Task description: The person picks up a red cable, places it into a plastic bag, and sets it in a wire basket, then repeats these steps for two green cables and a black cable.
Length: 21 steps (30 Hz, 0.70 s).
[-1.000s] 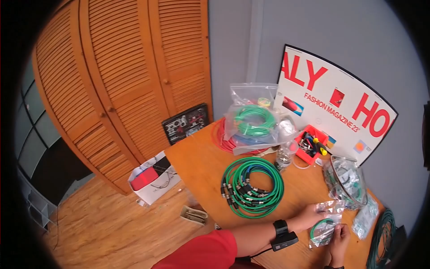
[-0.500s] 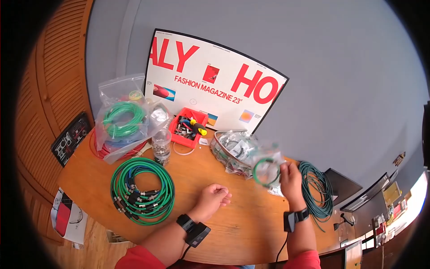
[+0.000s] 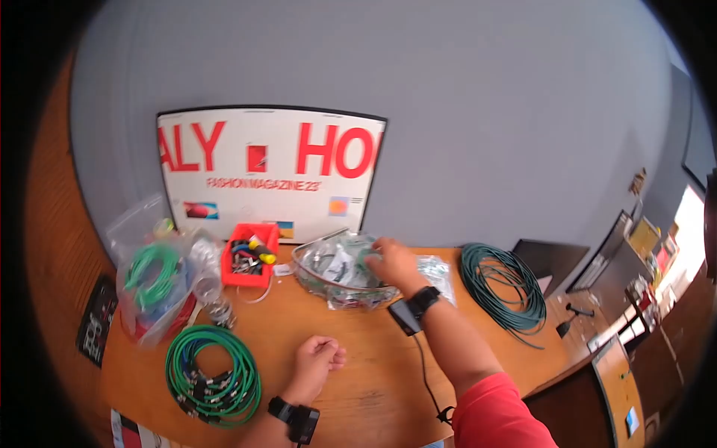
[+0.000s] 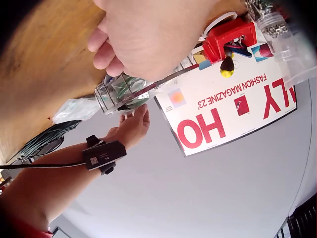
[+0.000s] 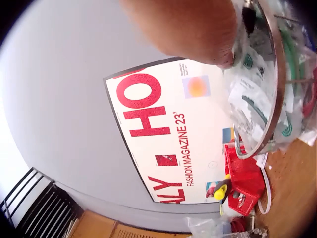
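Note:
My right hand (image 3: 392, 263) reaches over a wire basket (image 5: 281, 82) packed with clear plastic bags (image 3: 340, 265), some holding green cable. Its fingertips are among the bags, close to a green loop (image 3: 366, 259); I cannot tell whether they still pinch a bag. In the right wrist view the hand (image 5: 193, 25) overlaps the basket's contents. The left hand (image 3: 317, 360) is low over the table, fingers loosely curled with nothing in them. To its left lies a coil of green and blue cables (image 3: 213, 377) with black and metal connectors.
A red bin (image 3: 249, 272) of tools and a jar (image 3: 216, 308) of metal pieces stand left of the basket. Beyond them is a bag with green cable (image 3: 153, 272). A dark green coil (image 3: 504, 287) lies at right. Behind stands a poster-like panel (image 3: 261, 198).
The view has swung right. Earlier both hands held a clear bag with a green cable; the left let go, and the right carried the bag across to the basket.

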Each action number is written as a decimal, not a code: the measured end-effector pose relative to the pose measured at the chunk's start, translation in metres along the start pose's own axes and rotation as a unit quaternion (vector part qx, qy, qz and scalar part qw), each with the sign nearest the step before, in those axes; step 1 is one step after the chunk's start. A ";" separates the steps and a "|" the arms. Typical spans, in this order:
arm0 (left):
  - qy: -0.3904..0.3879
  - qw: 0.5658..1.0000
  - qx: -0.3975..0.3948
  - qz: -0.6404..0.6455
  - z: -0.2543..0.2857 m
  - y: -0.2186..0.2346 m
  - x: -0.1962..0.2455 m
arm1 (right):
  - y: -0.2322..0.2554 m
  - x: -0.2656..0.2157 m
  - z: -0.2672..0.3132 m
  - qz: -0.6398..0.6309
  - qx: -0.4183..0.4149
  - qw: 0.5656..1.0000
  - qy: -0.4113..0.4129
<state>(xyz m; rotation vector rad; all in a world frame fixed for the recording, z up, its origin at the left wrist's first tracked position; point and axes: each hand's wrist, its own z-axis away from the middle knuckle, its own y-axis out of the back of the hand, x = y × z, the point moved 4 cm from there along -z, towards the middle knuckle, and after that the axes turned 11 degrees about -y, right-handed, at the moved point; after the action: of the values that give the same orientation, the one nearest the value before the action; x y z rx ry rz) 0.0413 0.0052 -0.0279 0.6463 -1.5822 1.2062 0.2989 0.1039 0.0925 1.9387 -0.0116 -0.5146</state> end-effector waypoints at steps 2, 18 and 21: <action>-0.001 1.000 -0.006 -0.007 -0.002 -0.002 -0.003 | -0.015 -0.005 0.004 0.072 -0.047 0.996 -0.019; -0.014 0.998 0.017 -0.054 -0.004 -0.001 -0.009 | 0.014 0.000 0.144 -0.217 -0.093 0.971 0.025; -0.021 0.998 0.012 -0.059 -0.003 -0.003 -0.012 | -0.012 0.019 0.181 -0.214 -0.225 0.950 0.028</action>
<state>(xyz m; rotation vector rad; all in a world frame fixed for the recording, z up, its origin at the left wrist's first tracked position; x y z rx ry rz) 0.0491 0.0055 -0.0378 0.7739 -1.5451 1.1317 0.2482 -0.0540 0.0157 1.5020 0.5316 -0.6796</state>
